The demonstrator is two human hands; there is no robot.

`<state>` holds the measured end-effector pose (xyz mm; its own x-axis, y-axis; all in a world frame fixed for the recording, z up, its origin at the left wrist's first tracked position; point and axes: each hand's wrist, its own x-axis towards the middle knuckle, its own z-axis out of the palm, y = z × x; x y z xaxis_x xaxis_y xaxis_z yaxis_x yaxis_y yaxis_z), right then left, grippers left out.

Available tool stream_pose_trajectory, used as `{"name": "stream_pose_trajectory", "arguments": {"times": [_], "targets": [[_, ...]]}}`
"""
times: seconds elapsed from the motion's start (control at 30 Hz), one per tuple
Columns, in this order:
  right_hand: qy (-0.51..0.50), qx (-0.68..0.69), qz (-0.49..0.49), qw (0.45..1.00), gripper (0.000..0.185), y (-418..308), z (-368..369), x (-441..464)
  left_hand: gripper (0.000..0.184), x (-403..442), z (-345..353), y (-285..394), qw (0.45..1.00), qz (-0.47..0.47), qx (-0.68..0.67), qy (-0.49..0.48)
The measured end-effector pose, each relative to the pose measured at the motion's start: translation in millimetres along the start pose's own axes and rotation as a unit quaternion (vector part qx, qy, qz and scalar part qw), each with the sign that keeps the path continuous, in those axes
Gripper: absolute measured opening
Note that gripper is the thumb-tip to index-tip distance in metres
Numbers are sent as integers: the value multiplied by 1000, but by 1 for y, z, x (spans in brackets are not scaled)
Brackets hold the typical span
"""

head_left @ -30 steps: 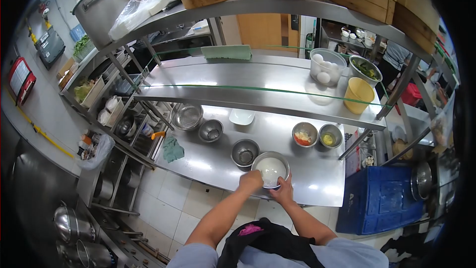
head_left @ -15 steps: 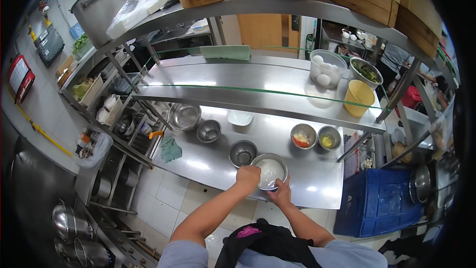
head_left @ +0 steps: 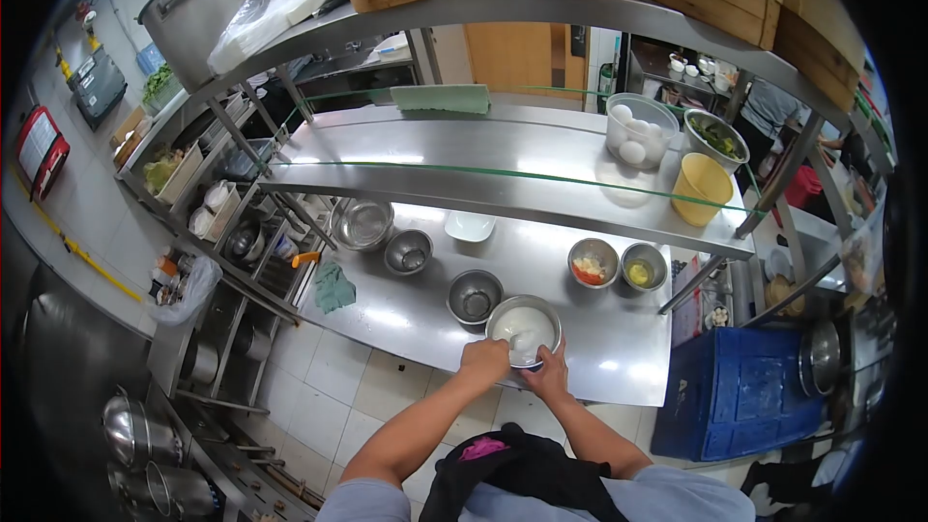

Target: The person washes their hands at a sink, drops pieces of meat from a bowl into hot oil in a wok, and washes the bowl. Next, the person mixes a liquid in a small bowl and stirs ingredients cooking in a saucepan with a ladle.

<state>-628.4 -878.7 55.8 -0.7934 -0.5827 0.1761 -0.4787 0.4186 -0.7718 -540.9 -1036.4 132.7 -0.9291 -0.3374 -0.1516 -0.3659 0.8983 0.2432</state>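
Along a counter (head_left: 396, 304), left to right: green cloth (head_left: 334, 288); left hand (head_left: 485, 364) fisted at near-left rim of metal bowl (head_left: 495, 316), cannot tell around what; white mixture (head_left: 522, 325) already inside, seemingly not yet smooth; right hand (head_left: 549, 373) clasping near-right rim; farther right, two smaller bowls (head_left: 613, 267).

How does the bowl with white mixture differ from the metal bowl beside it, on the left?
The mixture bowl holds white mixture; the neighbouring bowl shows bare metal inside. The right hand grips the mixture bowl; the neighbouring bowl is unheld. Both are round and open-topped.
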Motion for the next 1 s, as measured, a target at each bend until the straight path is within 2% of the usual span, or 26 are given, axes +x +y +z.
{"name": "stream_pose_trajectory", "arguments": {"times": [0.17,0.23,0.37,0.43,0.53,0.57,0.7,0.77,0.87,0.9,0.97,1.0], "targets": [[-2,-1,5,1000,43,4,3,1,21,24,-26,2,995,37,93,19],[3,-1,-6,1000,43,1,1,0,21,42,-15,-4,987,37,146,-46],[3,3,3,1000,43,2,1,2,22,46,2,-4,992,13,95,-77],[-2,8,12,1000,43,3,3,0,26,39,8,-2,993,-62,5,-96],[3,12,9,1000,44,10,7,1,30,20,20,5,995,-64,-15,-77],[8,10,0,1000,45,10,7,1,29,9,13,9,998,-39,-22,-42],[9,-1,-7,1000,44,12,8,0,26,6,1,4,1000,-4,-17,10],[12,-1,-11,1000,45,12,9,1,22,14,-22,7,997,28,67,4],[3,12,-2,1000,44,9,5,0,20,43,-10,-2,991,30,130,18],[-9,26,10,1000,43,6,2,1,20,46,-10,-3,991,30,129,17],[6,33,-8,999,43,8,4,4,23,53,-9,-2,985,25,162,-50],[21,42,-23,999,43,7,5,3,24,60,-8,-6,992,-1,122,-40]]}}
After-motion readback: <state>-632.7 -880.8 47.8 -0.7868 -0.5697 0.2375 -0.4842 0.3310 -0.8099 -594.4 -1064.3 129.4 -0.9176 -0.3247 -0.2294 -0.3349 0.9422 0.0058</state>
